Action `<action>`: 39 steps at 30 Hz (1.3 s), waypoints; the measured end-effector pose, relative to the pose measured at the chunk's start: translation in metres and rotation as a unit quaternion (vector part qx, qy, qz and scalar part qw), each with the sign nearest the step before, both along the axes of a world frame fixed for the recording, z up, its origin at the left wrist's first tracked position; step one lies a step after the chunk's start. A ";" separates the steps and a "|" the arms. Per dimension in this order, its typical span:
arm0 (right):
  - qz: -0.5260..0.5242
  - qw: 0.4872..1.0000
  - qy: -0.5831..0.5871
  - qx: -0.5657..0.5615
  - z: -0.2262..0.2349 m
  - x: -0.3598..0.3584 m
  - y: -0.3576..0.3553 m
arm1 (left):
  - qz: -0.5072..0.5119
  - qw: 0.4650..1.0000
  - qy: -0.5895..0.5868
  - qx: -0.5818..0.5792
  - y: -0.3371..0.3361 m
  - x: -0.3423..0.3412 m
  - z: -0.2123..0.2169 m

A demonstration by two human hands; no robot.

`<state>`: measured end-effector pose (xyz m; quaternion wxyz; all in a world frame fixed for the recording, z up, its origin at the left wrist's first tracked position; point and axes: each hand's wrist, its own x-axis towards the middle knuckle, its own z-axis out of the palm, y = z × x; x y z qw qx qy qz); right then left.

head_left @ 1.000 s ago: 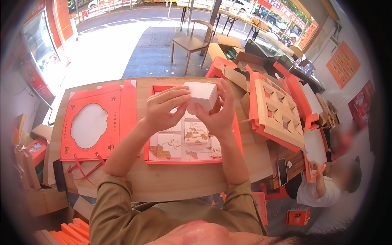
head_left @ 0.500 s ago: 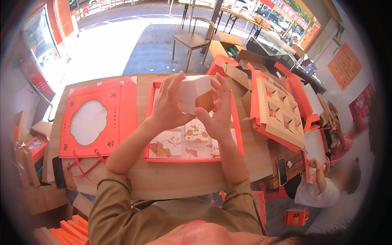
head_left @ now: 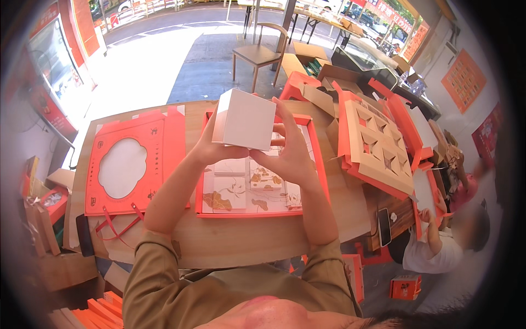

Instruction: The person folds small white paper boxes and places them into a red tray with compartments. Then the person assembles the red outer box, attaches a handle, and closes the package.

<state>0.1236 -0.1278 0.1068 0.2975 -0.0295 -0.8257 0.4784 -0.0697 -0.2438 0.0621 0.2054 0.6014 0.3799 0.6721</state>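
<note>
Both of my hands hold a small white cardboard box (head_left: pixel 245 119) lifted above the table. My left hand (head_left: pixel 211 143) grips its left and lower side, and my right hand (head_left: pixel 286 151) supports its right side with fingers spread along the edge. Beneath them lies an open orange tray box (head_left: pixel 314 164) holding several small cream boxes with gold flower prints (head_left: pixel 230 193). The white box hides the tray's far middle part.
An orange lid with a cloud-shaped window (head_left: pixel 129 163) lies flat to the left, ribbons trailing off it. An orange box with a cream grid insert (head_left: pixel 377 147) stands to the right. A phone (head_left: pixel 384 226) lies near the table's right edge, beside a seated person (head_left: pixel 438 247). A chair (head_left: pixel 262 54) stands beyond the table.
The white box has been raised and turned in my hands, from lying flat above the tray to showing its broad white face toward me.
</note>
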 end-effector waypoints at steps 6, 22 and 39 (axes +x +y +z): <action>0.021 1.000 -0.007 0.003 -0.011 0.001 0.013 | 0.358 0.881 0.309 0.019 -0.018 0.014 0.025; 0.015 0.990 -0.021 -0.136 -0.012 -0.006 0.014 | 0.291 0.902 0.318 -0.013 -0.029 0.008 0.036; -0.042 0.997 -0.010 -0.058 -0.002 0.001 0.012 | 0.224 0.835 0.367 -0.343 -0.007 -0.077 -0.027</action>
